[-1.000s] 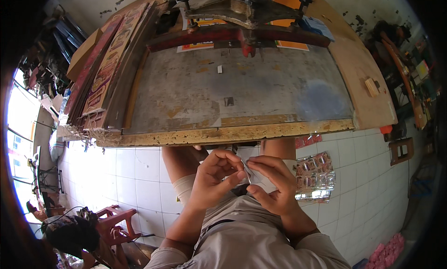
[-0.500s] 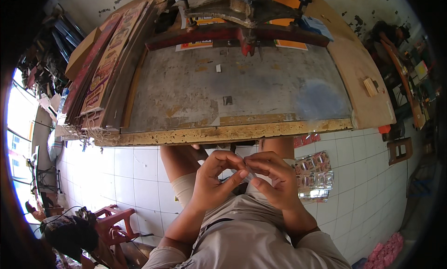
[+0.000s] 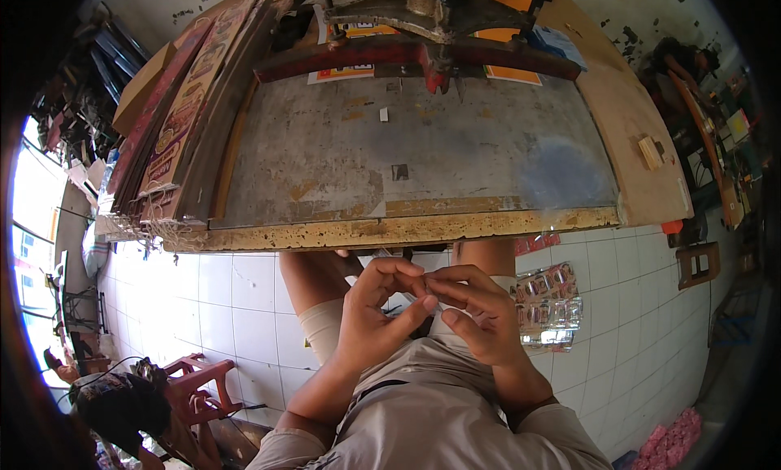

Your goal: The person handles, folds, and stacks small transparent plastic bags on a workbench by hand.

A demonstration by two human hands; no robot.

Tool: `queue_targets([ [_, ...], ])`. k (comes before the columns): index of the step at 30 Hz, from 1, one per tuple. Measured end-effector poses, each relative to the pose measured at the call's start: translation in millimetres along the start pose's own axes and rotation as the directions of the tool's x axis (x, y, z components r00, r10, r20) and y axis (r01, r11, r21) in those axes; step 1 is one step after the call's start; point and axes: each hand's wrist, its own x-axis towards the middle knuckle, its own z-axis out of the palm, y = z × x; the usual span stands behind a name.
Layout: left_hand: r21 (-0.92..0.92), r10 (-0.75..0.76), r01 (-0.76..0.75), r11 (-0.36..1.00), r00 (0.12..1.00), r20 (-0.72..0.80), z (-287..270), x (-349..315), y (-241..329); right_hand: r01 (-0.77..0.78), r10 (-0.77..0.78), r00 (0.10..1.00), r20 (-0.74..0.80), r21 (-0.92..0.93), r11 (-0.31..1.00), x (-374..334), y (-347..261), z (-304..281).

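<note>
Close together over my lap, my two hands meet fingertip to fingertip in front of the table's near edge. My left hand [image 3: 381,311] is closed, its thumb and fingers pinching a small thin clear piece [image 3: 435,302]. From the other side my right hand [image 3: 486,314] bends its fingers onto the same piece, its thumb lying just below. Most of the piece is hidden by fingers, so its exact kind cannot be made out. Beyond the hands lies the worn grey tabletop [image 3: 325,145] with a pale wooden front edge [image 3: 390,232].
A metal clamp frame with a red crossbar [image 3: 350,59] spans the table's far side. Long printed cardboard strips [image 3: 179,137] are stacked at left. A wooden block [image 3: 650,153] sits at right. Shiny printed sheets [image 3: 549,307] lie on the tiled floor. Another person [image 3: 122,409] is beside a red stool [image 3: 213,382].
My hands stay in nearly the same place. The left fingers have shifted slightly upward, and less of the clear piece shows between the hands. The view has tilted a little.
</note>
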Motion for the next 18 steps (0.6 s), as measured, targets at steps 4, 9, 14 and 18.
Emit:
queue_targets([
  [4,-0.042,-0.019,0.019,0.999,1.000,0.007,-0.3,0.4,0.1,-0.027,0.027,1.000,0.005,0.019,0.999,-1.4,0.5,-1.1],
  [9,-0.042,-0.015,0.015,0.999,1.000,0.003,-1.2,-0.1,-1.4,-0.032,0.031,0.999,0.010,0.029,0.999,-1.1,1.6,-1.0],
  [14,-0.013,-0.014,0.013,1.000,1.000,-0.025,1.0,-0.6,-0.2,-0.022,0.023,1.000,0.018,-0.044,0.999,-0.8,0.6,-1.6],
  [18,0.085,0.029,-0.024,0.996,0.998,-0.055,2.6,-1.3,-1.1,0.056,-0.041,0.997,0.066,-0.227,0.972,2.3,-3.8,-4.7],
])
